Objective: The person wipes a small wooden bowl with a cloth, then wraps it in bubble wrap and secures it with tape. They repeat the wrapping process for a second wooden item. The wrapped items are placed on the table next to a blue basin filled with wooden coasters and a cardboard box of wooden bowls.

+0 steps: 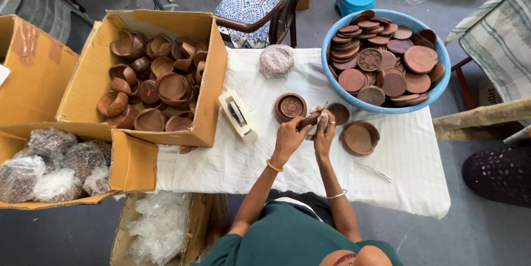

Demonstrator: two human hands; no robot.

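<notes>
On the table covered with a white cloth [276, 161], both hands meet near the middle. The left hand [289, 135] has its fingers curled closed around a small dark brown wooden piece [308, 120]. The right hand [325, 131] is also closed, and it presses a crumpled pale cloth or paper [318, 122] against this piece. What the wooden piece is exactly, I cannot tell, because the fingers hide most of it.

At 11 o'clock from the hands, just beside them, lies a round dark wooden lid with a carved pattern [291, 106]. At 1 o'clock sits a small round wooden disc [339, 114], and at 3 o'clock a shallow round wooden dish [359, 137]. At 9 o'clock stands a cream-coloured tape dispenser [238, 117].

At 1 o'clock, further away, a large blue plastic basin [440, 86] is full of round wooden lids. At 10 o'clock an open cardboard box [94, 72] holds many brown wooden bowls. At 12 o'clock lies a small bag with a speckled filling [276, 60].
</notes>
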